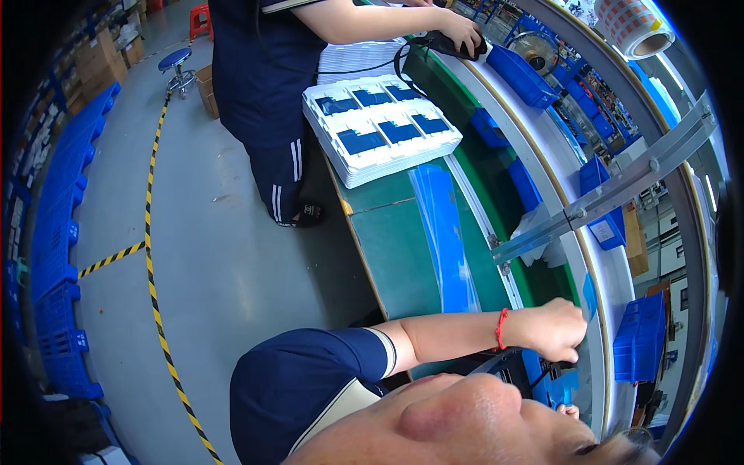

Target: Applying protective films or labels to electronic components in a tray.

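My left hand (554, 329), with a red string at the wrist, reaches right over the edge of the green bench (403, 256). Its fingers are curled shut, and a black tool (508, 363) with a thin black part shows just beneath them. Only a few fingertips of my right hand (570, 409) show below it, beside blue parts; what they hold is hidden. A long blue film strip (446, 232) lies on the bench ahead of my left arm.
A co-worker in dark clothes stands at the bench's far end, one hand (459, 32) on a black corded device. A stack of white trays (380, 128) holds dark blue parts. Blue bins (640, 337) line the conveyor. An aluminium rail (612, 194) crosses overhead. Yellow-black tape (151, 256) marks the floor.
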A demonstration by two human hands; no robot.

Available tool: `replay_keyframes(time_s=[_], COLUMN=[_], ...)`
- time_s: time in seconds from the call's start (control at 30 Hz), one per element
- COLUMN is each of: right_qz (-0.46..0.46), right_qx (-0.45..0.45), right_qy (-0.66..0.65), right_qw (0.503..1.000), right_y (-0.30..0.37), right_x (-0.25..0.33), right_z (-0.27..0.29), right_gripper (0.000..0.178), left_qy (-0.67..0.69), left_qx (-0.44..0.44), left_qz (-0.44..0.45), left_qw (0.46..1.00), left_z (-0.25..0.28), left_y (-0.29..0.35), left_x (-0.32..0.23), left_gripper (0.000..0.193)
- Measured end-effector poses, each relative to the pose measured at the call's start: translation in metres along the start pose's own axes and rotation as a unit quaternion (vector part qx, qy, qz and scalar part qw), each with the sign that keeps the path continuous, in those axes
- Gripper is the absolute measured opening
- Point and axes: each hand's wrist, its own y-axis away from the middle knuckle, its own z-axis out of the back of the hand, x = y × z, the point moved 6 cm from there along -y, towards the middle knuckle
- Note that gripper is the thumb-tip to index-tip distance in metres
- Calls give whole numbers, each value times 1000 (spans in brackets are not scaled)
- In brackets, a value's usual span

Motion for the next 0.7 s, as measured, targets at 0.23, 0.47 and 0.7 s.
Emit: replay_keyframes(time_s=[0.23,0.47,0.7], right_qz=[-53,-66,-146], right_qx=[-29,18,25], right_qy=[-100,-91,-58], right_qw=[993,993,987], right_y=[11,7,4], right_x=[-34,-35,-55], right_z=[-11,-21,5], right_gripper=[14,17,14], left_qy=[76,79,110], left_qx=[-97,-180,-184], left_qz=[65,109,125], left_qw=[990,975,969], left_z=[74,114,116], left_y=[20,38,38], left_x=[38,56,64], left_gripper=[26,21,23])
